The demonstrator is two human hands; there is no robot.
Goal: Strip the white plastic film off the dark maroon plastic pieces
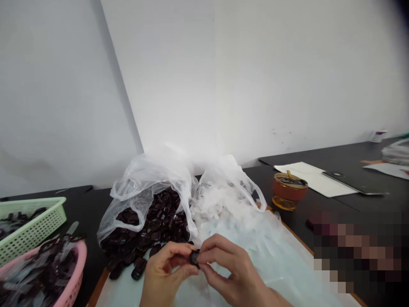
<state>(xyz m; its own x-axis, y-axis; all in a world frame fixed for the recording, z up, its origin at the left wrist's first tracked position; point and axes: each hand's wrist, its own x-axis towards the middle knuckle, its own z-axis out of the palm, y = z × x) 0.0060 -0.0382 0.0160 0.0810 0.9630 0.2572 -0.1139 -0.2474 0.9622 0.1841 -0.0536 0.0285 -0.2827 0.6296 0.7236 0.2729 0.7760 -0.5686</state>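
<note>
My left hand [171, 268] pinches a small dark, glossy plastic piece [194, 258] between thumb and forefinger, low in the middle of the head view. Against the same piece, from the right, press the fingertips of my right hand [228, 266]. My fingers cover much of it, so its full shape is hidden. Just behind my left hand, a heap of similar dark pieces [153, 226] spills from a clear plastic bag [134, 170]. Beyond my right hand, whitish translucent bits [220, 200] lie at the mouth of a second plastic bag [230, 166].
A pink basket [81, 260] and a green basket [47, 221] hold dark pieces with clear strips at the left. On the right stand an amber cup [289, 192], white paper [306, 177] and a dark flat device [351, 183]. A pale sheet [287, 264] covers the board; a wall rises behind.
</note>
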